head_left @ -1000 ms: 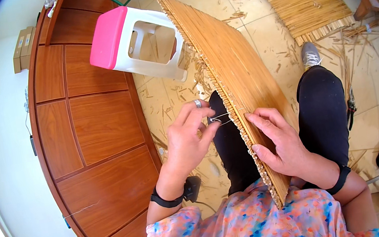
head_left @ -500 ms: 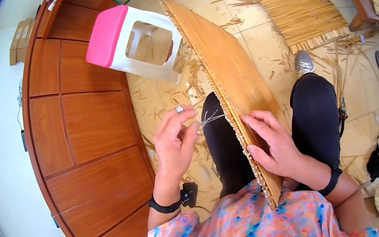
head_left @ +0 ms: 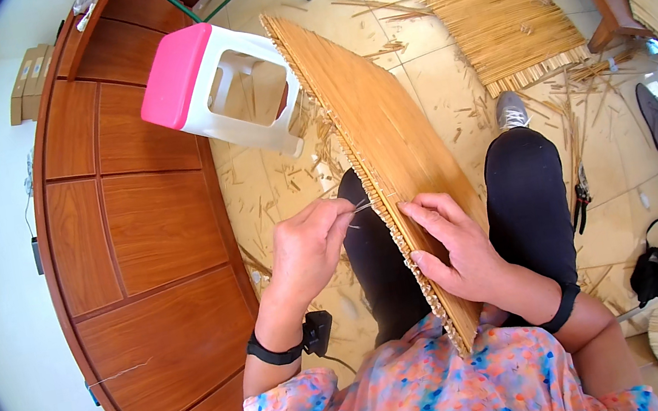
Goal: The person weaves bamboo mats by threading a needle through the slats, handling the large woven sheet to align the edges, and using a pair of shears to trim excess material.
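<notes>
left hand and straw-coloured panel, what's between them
In the head view, thin pale strands span the gap from the left hand to the edge of the straw-coloured panel, with a dark trouser leg beneath.

The panel (head_left: 385,123) slants between the knees (head_left: 520,175), its far end leftward. The left fingers (head_left: 337,209) are just left of it, a cord (head_left: 362,206) between; the right fingers (head_left: 439,207) lie on it. Far left, a stool (head_left: 198,115) is beside the cabinet (head_left: 164,223); far right, a mat (head_left: 503,27) lies on the floor (head_left: 423,61).
</notes>
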Tool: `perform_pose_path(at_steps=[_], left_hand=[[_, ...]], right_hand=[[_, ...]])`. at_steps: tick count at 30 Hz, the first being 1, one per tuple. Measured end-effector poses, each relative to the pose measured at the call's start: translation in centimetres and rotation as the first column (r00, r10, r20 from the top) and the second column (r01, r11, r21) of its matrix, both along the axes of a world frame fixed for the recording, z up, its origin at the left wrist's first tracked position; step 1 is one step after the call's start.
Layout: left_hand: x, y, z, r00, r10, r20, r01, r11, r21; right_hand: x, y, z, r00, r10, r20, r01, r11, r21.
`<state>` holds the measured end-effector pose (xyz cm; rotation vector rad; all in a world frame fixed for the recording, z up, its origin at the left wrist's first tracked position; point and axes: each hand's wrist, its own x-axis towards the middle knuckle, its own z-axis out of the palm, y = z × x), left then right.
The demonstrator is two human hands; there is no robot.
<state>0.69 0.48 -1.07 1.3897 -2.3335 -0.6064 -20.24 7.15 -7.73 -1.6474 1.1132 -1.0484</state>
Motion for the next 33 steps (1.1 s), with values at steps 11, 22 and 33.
perform_pose_path(at_steps=[11, 22, 33], left_hand=[[-1.3, -0.5, -0.5, 0.995, -0.024, 0.098, 0.037, 0.990, -0.133], [-0.5, -0.4, -2.8, 0.992, -0.129, 0.007, 0.127, 0.962, -0.240], [4.2, 2.5, -4.8, 0.667, 0.332, -0.667, -0.186, 0.941, 0.283]], right_hand=[[0.5, -0.2, 2.8, 0.983, -0.084, -0.165, 0.087, 0.996, 0.011], [1.3, 0.4, 4.1, 0.864, -0.230, -0.447, 0.257, 0.966, -0.001], [-0.4, 0.3, 4.1, 0.819, -0.359, -0.448, 0.371, 0.926, -0.063]])
